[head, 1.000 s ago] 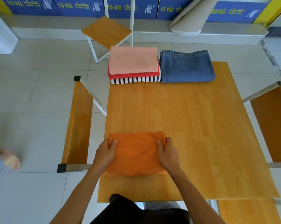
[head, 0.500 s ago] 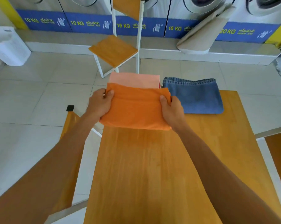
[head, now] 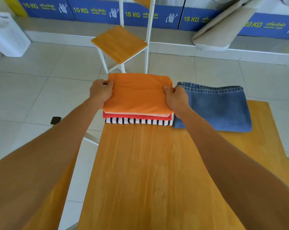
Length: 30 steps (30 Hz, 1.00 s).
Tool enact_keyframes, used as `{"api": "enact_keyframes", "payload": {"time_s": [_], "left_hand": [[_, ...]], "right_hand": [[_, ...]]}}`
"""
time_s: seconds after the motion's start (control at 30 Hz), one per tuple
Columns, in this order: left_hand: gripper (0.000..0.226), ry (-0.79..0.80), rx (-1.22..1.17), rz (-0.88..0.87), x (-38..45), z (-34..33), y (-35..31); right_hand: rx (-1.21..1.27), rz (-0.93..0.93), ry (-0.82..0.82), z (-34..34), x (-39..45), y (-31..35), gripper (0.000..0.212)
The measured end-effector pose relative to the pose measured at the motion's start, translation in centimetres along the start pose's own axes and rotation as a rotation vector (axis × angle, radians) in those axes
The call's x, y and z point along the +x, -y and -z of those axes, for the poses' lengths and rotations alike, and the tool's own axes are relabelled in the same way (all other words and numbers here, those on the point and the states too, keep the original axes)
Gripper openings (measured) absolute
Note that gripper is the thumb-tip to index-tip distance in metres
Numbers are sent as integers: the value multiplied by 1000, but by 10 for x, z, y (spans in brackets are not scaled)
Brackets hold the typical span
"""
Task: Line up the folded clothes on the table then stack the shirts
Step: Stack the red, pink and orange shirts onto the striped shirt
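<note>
Both hands grip the folded orange shirt, left hand and right hand pinching its side edges. It lies atop the shirt stack at the surface's far edge, jeans touching on the right. The near surface is bare. Far panels read "10 KG", "15 KG".

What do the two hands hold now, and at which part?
Both hold the folded orange shirt, on top of the shirt stack: the left hand grips its left edge, the right hand its right edge.
</note>
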<state>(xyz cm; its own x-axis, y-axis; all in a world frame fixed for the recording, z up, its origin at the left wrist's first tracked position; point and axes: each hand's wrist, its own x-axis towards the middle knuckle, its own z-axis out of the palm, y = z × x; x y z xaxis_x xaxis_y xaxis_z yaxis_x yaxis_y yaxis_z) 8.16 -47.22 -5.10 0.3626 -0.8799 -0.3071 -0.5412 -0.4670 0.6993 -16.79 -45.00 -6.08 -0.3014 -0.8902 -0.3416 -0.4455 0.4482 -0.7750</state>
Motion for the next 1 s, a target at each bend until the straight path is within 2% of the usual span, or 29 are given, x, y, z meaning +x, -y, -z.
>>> {"api": "enact_keyframes", "payload": {"time_s": [0.1, 0.23, 0.4, 0.53, 0.57, 0.63, 0.7, 0.73, 0.8, 0.83, 0.9, 1.0], "left_hand": [[38, -49, -47, -41, 7, 2, -8], [39, -67, -104, -48, 17, 5, -12], [45, 24, -45, 25, 18, 4, 2], [41, 56, 21, -4, 21, 9, -2], [39, 25, 77, -33, 21, 10, -4], [35, -142, 201, -164, 16, 10, -9], [31, -303, 285, -422, 8, 7, -17], [30, -321, 308, -564, 4, 1, -22], [31, -249, 363, -773, 0, -16, -30], [33, -189, 433, -809, 0, -27, -30], [44, -61, 597, -758, 2, -43, -16], [54, 44, 668, -644, 4, -51, 14]], "right_hand": [[17, 40, -48, 4, 1, 9, 33], [30, 94, -105, 2, -2, 18, 34], [-69, 44, -93, -5, -4, 7, 36], [-50, 70, -138, -1, -9, 16, 32], [-65, 86, -158, -1, -11, 17, 33], [-148, 186, -248, -3, -14, 19, 36], [-261, 369, -349, -9, -16, 26, 44], [-317, 463, -372, -14, -16, 34, 47], [-471, 592, -322, -29, -16, 51, 45], [-571, 624, -254, -37, -16, 57, 43], [-770, 636, -99, -56, -17, 55, 45], [-913, 595, 80, -67, -17, 29, 58]]}}
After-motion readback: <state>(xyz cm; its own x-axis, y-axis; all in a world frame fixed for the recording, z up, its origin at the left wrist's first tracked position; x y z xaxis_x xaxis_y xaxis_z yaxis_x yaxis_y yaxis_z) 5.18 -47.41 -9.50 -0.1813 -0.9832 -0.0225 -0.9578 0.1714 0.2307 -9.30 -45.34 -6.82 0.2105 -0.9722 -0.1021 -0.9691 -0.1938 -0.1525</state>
